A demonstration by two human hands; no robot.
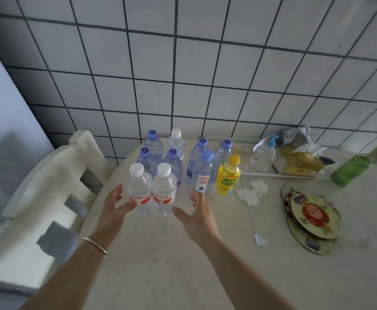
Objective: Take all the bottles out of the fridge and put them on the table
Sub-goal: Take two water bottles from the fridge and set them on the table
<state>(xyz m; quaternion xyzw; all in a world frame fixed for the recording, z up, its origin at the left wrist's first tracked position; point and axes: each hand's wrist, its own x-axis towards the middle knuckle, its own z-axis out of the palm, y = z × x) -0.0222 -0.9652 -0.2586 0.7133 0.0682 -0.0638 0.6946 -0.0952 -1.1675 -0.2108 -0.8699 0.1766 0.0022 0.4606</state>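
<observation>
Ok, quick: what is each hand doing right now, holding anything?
Left hand: open, fingers spread beside the left white-capped bottle, gripping nothing.
Right hand: open, fingers straight, holding nothing.

The head view looks steeply down, close over the table (205, 265) (tiled wall (205, 74) facing it).

Clear glossy plastic bottles (154, 189) (one of them yellow (227, 175)) stand on a matt, pale, faintly mottled table (183, 265), with crumpled white paper tissue (253, 191) to their right and glazed wall tiles (205, 74) at the far side.
</observation>
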